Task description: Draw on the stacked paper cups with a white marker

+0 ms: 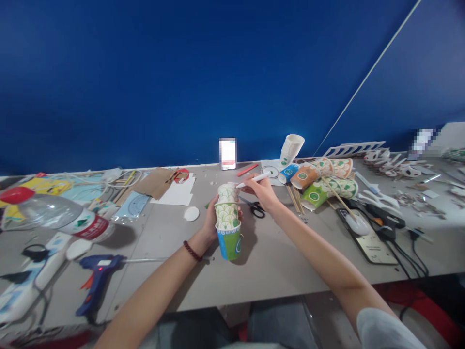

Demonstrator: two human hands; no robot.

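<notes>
A stack of paper cups (228,217), white with green patterns above and a blue-green cup at the bottom end, is tilted over the table in front of me. My left hand (211,218) is wrapped round it from the left, with some fingertips showing on its right side. In my right hand (262,190) is a white marker pen (257,178), held in a pinch like a pencil. The pen's tip is at the top cup, near its right edge; whether it touches cannot be told. Black-handled scissors (256,208) lie just below my right hand.
On the left are a plastic bottle (61,215), a blue glue gun (100,274) and a power strip (32,276). A phone (228,154) stands against the blue wall. Rightward lie patterned cups (315,195), wooden sticks (295,199) and a second phone (374,245); white cups (291,149) stand behind.
</notes>
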